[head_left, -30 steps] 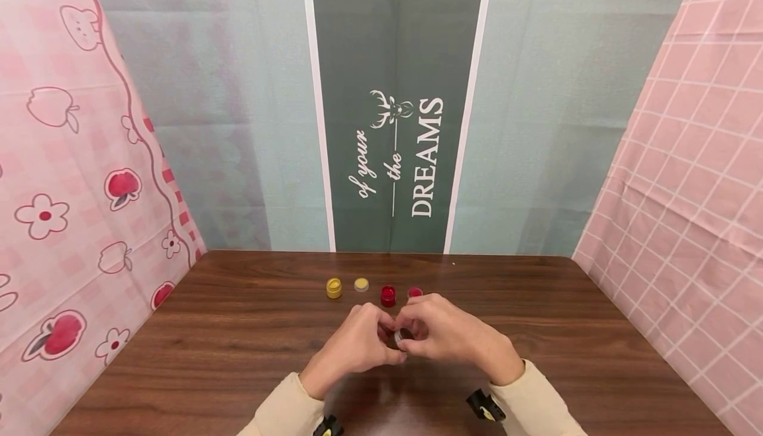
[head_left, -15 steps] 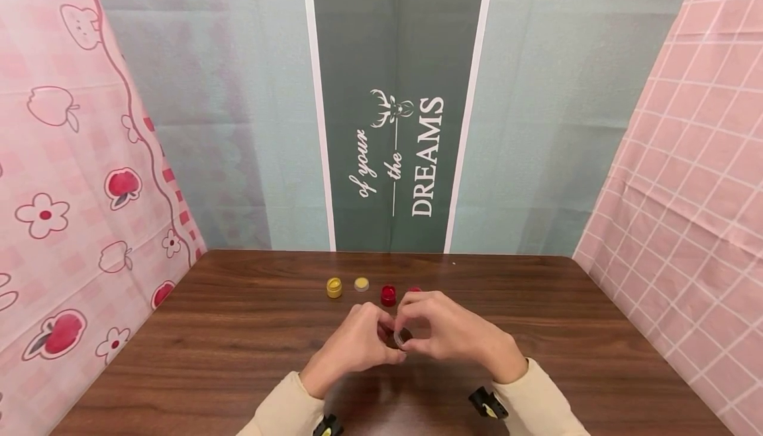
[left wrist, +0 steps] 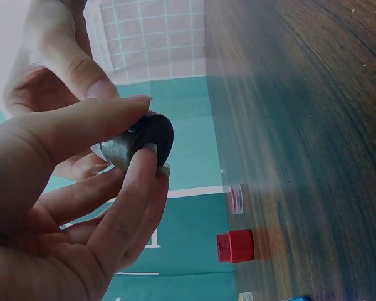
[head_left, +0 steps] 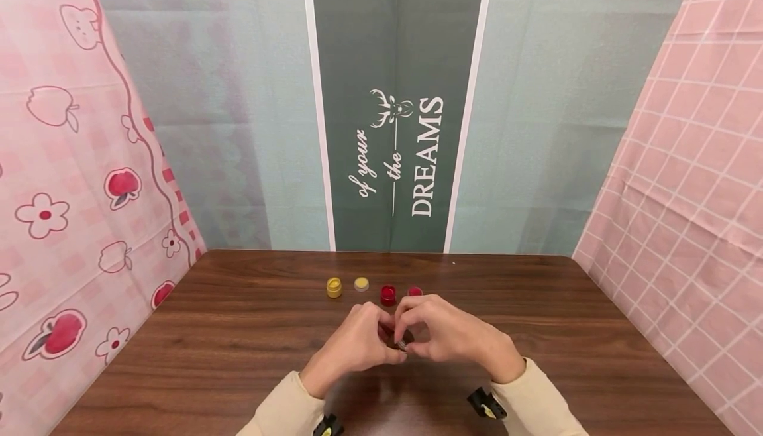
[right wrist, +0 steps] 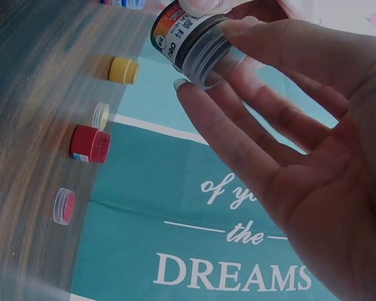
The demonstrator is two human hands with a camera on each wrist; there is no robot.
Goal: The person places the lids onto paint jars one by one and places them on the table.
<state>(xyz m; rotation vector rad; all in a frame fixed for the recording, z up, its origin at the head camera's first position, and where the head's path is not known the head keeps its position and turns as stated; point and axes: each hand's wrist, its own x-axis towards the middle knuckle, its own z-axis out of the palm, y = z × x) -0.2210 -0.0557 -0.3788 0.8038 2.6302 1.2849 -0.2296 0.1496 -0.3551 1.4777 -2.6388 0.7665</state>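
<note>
A small dark paint jar [right wrist: 175,34] with a printed label is tilted between the two hands. My left hand [head_left: 359,338] grips its dark body [left wrist: 153,139] with the thumb on one side and fingers on the other. The right hand [head_left: 447,330] holds the clear ridged lid [right wrist: 207,55] at the jar's end between thumb and fingers. Lid and jar sit against each other; whether the thread is engaged, I cannot tell. Just beyond the hands stand an uncovered red paint jar [head_left: 388,295] and its lid [head_left: 414,291], partly behind the right hand.
An uncovered yellow paint jar [head_left: 334,288] and a yellow-stained lid [head_left: 361,283] stand farther left on the brown wooden table [head_left: 238,356]. A blue item [right wrist: 122,2] shows at the right wrist view's top edge. Cloth hangs behind the table and at both sides.
My right fingers spread on the lid half a second ago and have now drawn closer together, with the hand slightly turned. The left hand stays in place with the jar.
</note>
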